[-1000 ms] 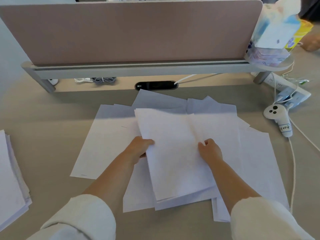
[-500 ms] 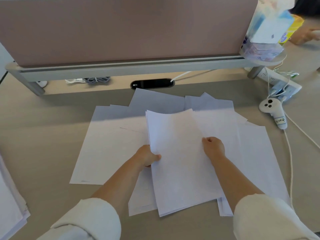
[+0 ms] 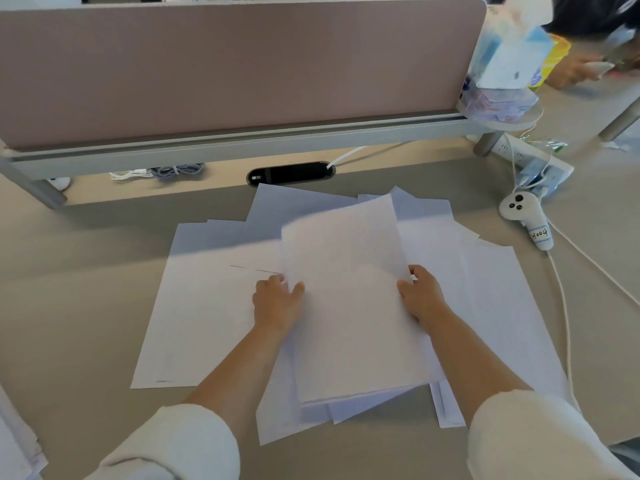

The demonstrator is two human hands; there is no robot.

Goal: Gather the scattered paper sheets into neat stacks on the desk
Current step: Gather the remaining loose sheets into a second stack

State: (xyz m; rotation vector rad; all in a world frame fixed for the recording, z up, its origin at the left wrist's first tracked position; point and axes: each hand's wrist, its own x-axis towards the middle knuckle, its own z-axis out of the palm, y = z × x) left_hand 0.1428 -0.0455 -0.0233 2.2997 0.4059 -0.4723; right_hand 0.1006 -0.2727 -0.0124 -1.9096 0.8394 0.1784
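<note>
Here, at the far left edge of the bench [image 3: 69, 306], a finished stack [image 3: 14, 445] of paper lay only partly in view. Next along, a large sheet [image 3: 207, 306] lay flat and alone, with a faint pencil line across it.

My left hand [image 3: 277, 303] held the left long edge of a bundle of sheets [image 3: 349, 306], thumb on top of the paper. The bundle sat in the middle of the bench, on top of the scattered sheets, its far end blurred and seemingly lifted a little. My right hand [image 3: 420, 297] held the opposite long edge, fingers curled round it. Further right, loose sheets [image 3: 502, 306] fanned out unevenly, and beyond them lay a white controller [image 3: 523, 213] on a cable.

What had just changed: a second before, the bundle leaned with its top toward the left and my right hand pressed on its face, well inside the edge. Half a second before, the bundle had swung nearly straight, and my right hand was still on top. By this moment the right hand had slid out to the edge, so both hands clasped the bundle from its sides. I judged this meant the gathered sheets were being squared into one neat stack, while the sheets underneath and on both sides were still to collect. The stack at the left had also slipped almost out of view as my head turned.
</note>
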